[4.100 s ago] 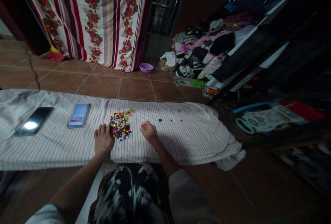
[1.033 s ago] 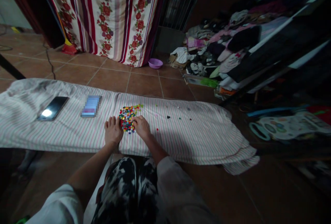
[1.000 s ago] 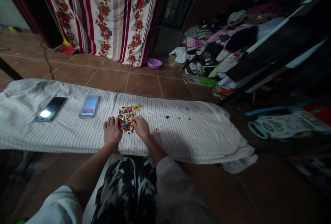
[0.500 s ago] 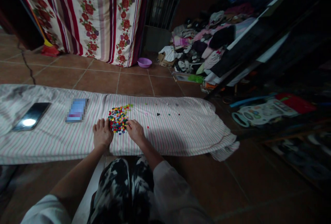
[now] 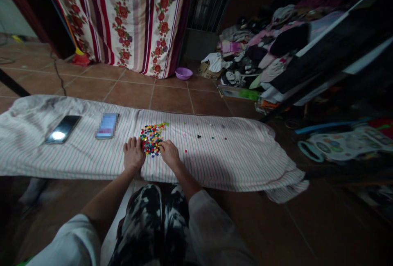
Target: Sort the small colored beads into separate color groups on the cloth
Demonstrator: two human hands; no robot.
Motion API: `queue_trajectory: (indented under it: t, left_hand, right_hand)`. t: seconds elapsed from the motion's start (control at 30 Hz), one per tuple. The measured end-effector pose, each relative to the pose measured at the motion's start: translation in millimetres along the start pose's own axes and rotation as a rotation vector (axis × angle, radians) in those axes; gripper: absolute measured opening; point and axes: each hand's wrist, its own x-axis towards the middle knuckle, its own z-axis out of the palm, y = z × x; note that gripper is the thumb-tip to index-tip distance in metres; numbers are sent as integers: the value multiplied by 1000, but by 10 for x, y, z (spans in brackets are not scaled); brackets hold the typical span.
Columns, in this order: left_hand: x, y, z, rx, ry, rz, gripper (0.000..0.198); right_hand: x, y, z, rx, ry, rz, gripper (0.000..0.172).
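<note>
A heap of small, many-coloured pieces (image 5: 151, 135) lies on a striped cloth (image 5: 101, 155), their exact kind too small to make out. My left hand (image 5: 134, 154) rests flat against the heap's left side, fingers apart and holding nothing. At the lower right edge of the heap, my right hand (image 5: 170, 153) has its thumb and fingertips pinched together among the pieces. Whatever is between those fingertips is hidden. Farther right, a red piece (image 5: 186, 151), a small black cluster (image 5: 199, 136), a green piece (image 5: 213, 138) and a dark red piece (image 5: 225, 138) lie spaced apart.
Two phones, a dark one (image 5: 63, 129) and one with a lit, blurred screen (image 5: 107, 126), lie left of the heap. Beyond the cloth are a purple basin (image 5: 184, 73), a floral curtain (image 5: 123, 24) and a pile of clothes (image 5: 245, 49) on the tiled floor.
The whole view has shifted, so the cloth and my hands appear farther right. Relative to the heap, both hands stay nearly where they were, the right one still pinched at its edge.
</note>
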Motion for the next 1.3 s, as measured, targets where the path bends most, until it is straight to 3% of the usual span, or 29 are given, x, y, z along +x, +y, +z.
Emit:
queue_trajectory:
  t: [0.4,0.7,1.1,1.3]
  left_hand:
    - [-3,-12,43,-8,21,15,45]
    - [-6,-27,49,8,27,30,44]
    - [-11,2,-5,-14,7,15,43]
    - [-20,18,-29,4,5,21,44]
  right_hand:
    - [31,-53,36,19,47,3,23]
    - [111,-154,3,-77,-34,-11,21]
    - [276,-245,-97,-121,-204,80,28]
    - [196,-258,-155,-27,-94,52,24]
